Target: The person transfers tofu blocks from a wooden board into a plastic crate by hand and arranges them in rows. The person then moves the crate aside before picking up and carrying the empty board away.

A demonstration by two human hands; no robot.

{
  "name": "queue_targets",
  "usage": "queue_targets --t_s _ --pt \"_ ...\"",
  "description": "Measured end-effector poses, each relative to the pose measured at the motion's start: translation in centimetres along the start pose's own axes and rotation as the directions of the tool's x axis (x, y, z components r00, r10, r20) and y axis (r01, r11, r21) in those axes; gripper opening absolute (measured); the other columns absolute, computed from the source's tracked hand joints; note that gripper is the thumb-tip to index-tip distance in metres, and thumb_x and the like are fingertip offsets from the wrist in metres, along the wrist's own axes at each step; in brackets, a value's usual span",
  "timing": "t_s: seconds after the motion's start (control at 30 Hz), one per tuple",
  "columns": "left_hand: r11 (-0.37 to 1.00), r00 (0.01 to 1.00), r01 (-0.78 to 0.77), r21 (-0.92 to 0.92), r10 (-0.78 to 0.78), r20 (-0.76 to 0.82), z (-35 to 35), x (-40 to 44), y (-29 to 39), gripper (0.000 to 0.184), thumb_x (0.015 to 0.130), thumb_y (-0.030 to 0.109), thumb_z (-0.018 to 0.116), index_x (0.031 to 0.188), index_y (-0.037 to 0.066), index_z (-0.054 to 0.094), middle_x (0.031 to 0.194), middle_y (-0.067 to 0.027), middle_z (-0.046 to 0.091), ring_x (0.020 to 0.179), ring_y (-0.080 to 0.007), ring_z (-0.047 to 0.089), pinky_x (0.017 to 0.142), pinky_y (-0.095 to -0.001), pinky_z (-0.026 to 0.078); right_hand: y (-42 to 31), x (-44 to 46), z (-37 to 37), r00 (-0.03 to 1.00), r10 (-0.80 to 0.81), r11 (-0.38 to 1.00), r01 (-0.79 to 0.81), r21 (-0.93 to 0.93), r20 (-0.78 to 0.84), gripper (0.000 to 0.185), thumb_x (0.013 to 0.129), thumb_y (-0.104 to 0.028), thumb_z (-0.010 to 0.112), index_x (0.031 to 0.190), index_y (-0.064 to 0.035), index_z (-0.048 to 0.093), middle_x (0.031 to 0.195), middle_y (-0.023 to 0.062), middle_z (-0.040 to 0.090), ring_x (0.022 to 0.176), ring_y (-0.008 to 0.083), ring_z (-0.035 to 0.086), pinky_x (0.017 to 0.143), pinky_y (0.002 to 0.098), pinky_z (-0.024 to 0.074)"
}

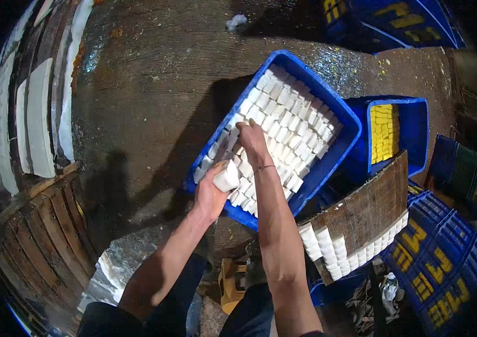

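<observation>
My left hand [209,196] is closed around white tofu blocks [226,176], held over the near left edge of a blue crate [328,182]. Rows of white tofu blocks [292,123] fill much of this crate, which sits at an angle on the floor. Over the crate's left part, my right hand [252,140] reaches down among the blocks with its fingers bent together. Whatever lies between those fingertips is hidden by the hand. A thin bracelet [265,167] circles my right wrist.
A wooden board [362,208] with white blocks [334,255] along its edge stands at the right. Behind it is a blue crate [422,135] of yellow blocks [383,132]. Blue lettered crates [435,258] stand lower right; white slabs [39,121] lie left; a yellow stool-like object [232,285] stands below.
</observation>
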State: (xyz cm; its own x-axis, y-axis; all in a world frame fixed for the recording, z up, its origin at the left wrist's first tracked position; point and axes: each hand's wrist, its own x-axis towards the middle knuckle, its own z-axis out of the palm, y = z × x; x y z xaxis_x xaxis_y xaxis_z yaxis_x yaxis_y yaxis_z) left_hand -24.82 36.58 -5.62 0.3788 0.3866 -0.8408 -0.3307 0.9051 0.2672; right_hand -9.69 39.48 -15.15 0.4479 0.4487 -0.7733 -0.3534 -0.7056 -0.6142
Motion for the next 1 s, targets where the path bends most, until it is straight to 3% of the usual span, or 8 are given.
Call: queue_targets --t_s 0.1,0.2,0.27,0.37,0.43,0.57,0.8,1.0 --pt "0.998 0.997 0.068 0.02 -0.067 -0.025 1.3 0.6 0.8 0.037 0.1 0.028 0.041 0.127 0.005 0.052 0.124 -0.0074 0.058 0.115 -0.0194 0.055 0.1 -0.0402 0.042 0.4 -0.2 -1.9 0.98 0.073 0.941 -0.129 0.313 0.185 0.068 0.092 -0.012 0.05 0.149 0.0024 0.016 0.113 0.0161 0.057 0.09 0.025 0.058 0.077 0.0367 0.0493" --pt "0.996 0.996 0.087 0.022 -0.087 -0.013 2.6 2.0 0.8 0.038 0.1 0.031 0.04 0.129 0.008 0.05 0.125 -0.0067 0.056 0.116 -0.0189 0.053 0.101 -0.0427 0.041 -2.8 -4.3 -4.7 0.988 0.052 0.974 -0.082 0.211 0.143 0.071 0.09 -0.014 0.055 0.15 -0.0004 0.02 0.13 0.0204 0.051 0.107 0.0311 0.058 0.086 0.0371 0.0484" --pt "0.996 0.994 0.087 0.016 -0.088 0.059 3.7 3.0 0.7 0.038 0.101 0.036 0.038 0.127 0.009 0.047 0.12 -0.0061 0.056 0.114 -0.0199 0.054 0.101 -0.042 0.041 -4.1 -6.5 -6.8 0.889 -0.124 0.971 0.201 -0.131 0.44 0.075 0.086 -0.02 0.063 0.149 -0.0025 0.027 0.135 0.0218 0.049 0.12 0.0317 0.052 0.093 0.0351 0.0458" --pt "0.989 0.988 0.145 -0.016 -0.144 0.053 6.6 4.3 1.2 0.052 0.1 0.051 0.038 0.129 0.008 0.044 0.119 -0.0076 0.054 0.109 -0.0204 0.052 0.1 -0.0422 0.04 -8.9 -9.3 -8.2 0.848 -0.012 0.827 0.306 -0.471 0.53 0.052 0.077 -0.022 0.074 0.122 0.0006 0.06 0.09 0.0119 0.07 0.087 0.0127 0.064 0.073 0.0269 0.0494" --pt "0.966 0.985 0.055 0.252 -0.011 -0.174 7.0 5.6 0.8 0.067 0.096 0.06 0.04 0.135 0.006 0.04 0.123 -0.0082 0.05 0.113 -0.0189 0.049 0.102 -0.0427 0.037 -5.4 -6.6 -8.8 0.894 -0.162 0.955 0.248 -0.161 0.417 0.04 0.074 -0.016 0.076 0.108 0.0023 0.067 0.075 0.0058 0.068 0.072 0.0107 0.063 0.066 0.0262 0.0489" --pt "0.925 0.985 0.051 0.376 0.017 -0.175 7.0 3.4 3.4 0.095 0.091 0.067 0.041 0.153 0.006 0.003 0.159 -0.018 0.001 0.147 -0.0314 0.007 0.115 -0.0561 0.007 -1.3 -1.7 -8.5 0.959 -0.28 0.897 0.28 -0.343 0.052 0.048 0.074 -0.03 0.075 0.106 0.0049 0.068 0.084 0.0173 0.07 0.073 0.0202 0.068 0.067 0.031 0.0513" --pt "0.9 0.979 0.047 0.433 0.044 -0.198 2.7 1.6 2.2 0.085 0.093 0.063 0.042 0.152 0.007 0.018 0.156 -0.0163 0.016 0.144 -0.0316 0.019 0.114 -0.0546 0.013 0.7 -1.9 -5.4 0.992 -0.057 0.992 0.069 -0.101 0.117 0.08 0.087 -0.031 0.059 0.146 0.0098 0.024 0.128 0.0269 0.054 0.111 0.0294 0.058 0.089 0.0366 0.0456" --pt "0.791 0.989 0.012 0.611 0.08 -0.123 3.3 0.3 -1.3 0.071 0.095 0.053 0.046 0.148 0.009 0.03 0.149 -0.0113 0.032 0.136 -0.0275 0.034 0.11 -0.0484 0.025 -1.5 -6.1 -11.4 0.985 0.08 0.993 -0.092 0.077 0.152 0.068 0.093 -0.02 0.053 0.15 0.0011 0.022 0.136 0.0222 0.049 0.117 0.0287 0.055 0.095 0.0399 0.0444"
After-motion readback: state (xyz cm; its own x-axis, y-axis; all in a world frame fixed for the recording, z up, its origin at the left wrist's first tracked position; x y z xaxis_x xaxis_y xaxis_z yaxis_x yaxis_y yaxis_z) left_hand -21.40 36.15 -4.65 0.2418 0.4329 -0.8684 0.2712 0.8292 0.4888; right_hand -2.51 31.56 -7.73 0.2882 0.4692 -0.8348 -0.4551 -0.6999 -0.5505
